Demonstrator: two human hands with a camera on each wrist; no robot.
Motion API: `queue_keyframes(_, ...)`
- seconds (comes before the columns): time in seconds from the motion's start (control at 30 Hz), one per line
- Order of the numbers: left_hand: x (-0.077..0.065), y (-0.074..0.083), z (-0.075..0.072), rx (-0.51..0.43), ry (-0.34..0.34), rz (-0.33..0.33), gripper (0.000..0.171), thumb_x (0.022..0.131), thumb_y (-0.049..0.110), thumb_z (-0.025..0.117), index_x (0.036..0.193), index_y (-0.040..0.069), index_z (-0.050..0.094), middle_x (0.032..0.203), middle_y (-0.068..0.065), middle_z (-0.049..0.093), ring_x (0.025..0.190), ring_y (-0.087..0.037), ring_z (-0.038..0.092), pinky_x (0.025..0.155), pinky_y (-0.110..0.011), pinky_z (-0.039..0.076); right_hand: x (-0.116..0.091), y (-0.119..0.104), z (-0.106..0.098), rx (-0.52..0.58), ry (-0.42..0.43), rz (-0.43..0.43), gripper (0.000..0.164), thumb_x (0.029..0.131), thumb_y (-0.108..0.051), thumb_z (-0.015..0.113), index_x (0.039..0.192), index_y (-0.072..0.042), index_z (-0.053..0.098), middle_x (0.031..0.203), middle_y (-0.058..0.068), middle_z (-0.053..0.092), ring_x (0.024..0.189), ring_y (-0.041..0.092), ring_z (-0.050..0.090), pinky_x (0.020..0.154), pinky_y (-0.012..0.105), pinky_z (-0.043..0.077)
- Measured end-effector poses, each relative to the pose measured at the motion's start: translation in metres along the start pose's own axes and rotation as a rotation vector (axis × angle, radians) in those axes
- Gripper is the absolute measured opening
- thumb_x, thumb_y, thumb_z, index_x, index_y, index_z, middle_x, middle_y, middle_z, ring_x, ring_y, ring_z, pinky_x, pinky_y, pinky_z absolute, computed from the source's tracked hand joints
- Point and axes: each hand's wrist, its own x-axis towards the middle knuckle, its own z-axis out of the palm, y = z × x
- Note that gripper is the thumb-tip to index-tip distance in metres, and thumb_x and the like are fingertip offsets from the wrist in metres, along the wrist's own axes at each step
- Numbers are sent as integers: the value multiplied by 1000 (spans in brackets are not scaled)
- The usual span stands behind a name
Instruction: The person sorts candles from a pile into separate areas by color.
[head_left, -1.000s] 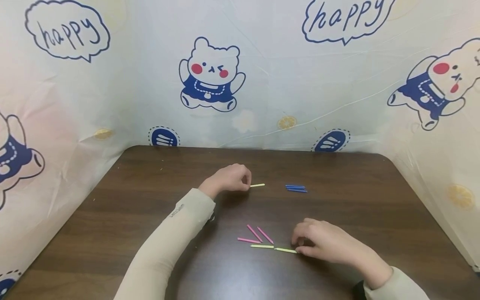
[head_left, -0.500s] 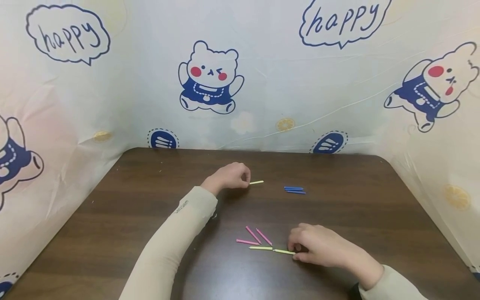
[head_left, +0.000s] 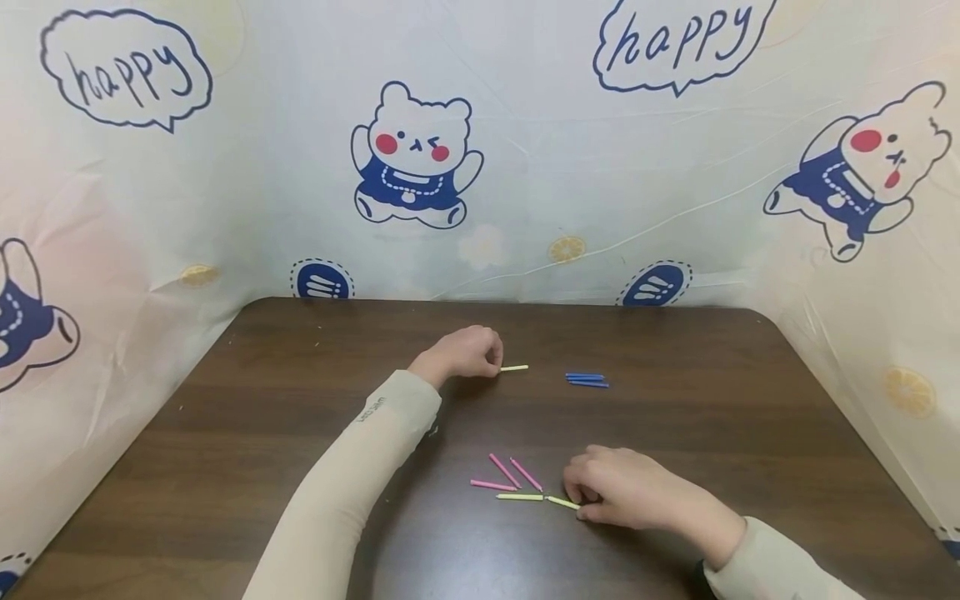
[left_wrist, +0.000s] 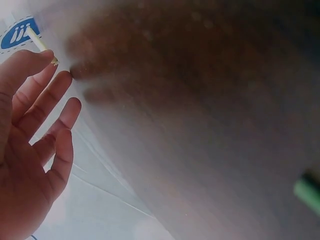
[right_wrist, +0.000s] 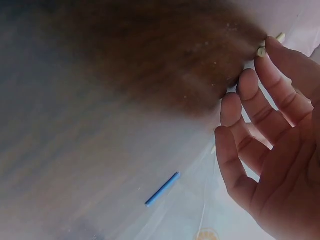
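Note:
At the far part of the table, my left hand [head_left: 467, 352] pinches one end of a thin pale-yellow stick [head_left: 515, 367] between thumb and forefinger; its other fingers are loosely bent in the left wrist view. Nearer the front, my right hand [head_left: 630, 490] pinches the right end of a yellow-green stick [head_left: 562, 502], whose blunt end [right_wrist: 261, 52] shows at the fingertips in the right wrist view. The left tip of that stick lies right at the end of another yellow-green stick [head_left: 519, 497]. Just behind these, a pink stick [head_left: 493, 484] and two more pink ones fan out.
Several blue sticks [head_left: 587, 380] lie side by side farther back, right of my left hand. The dark brown table [head_left: 285, 400] has rounded far corners, with a printed curtain [head_left: 525, 167] around it. A blurred green object [left_wrist: 307, 192] sits at the left wrist view's edge.
My right hand has moved slightly left, and its yellow-green stick now slants more, with less of it showing. My left hand keeps its pinch on the pale-yellow stick almost in place.

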Motion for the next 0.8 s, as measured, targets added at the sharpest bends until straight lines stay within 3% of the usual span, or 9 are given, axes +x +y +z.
queue_keyframes(0.2, 3, 0, 3, 20, -14, -6, 15, 88, 10, 63, 75, 16, 68, 93, 1, 61, 81, -13, 53, 72, -29, 45, 1, 1, 2, -4, -6, 19, 25, 79, -18, 77, 72, -27, 56, 69, -18, 47, 70, -2, 38, 59, 16, 34)
queue_keyframes(0.8, 5, -1, 3, 19, -17, -42, 13, 90, 12, 63, 79, 17, 69, 91, 2, 63, 81, -13, 54, 73, -31, 47, 0, -1, 3, -49, 15, -7, 27, 77, -10, 75, 70, -26, 55, 70, -18, 47, 70, -1, 38, 57, 17, 34)
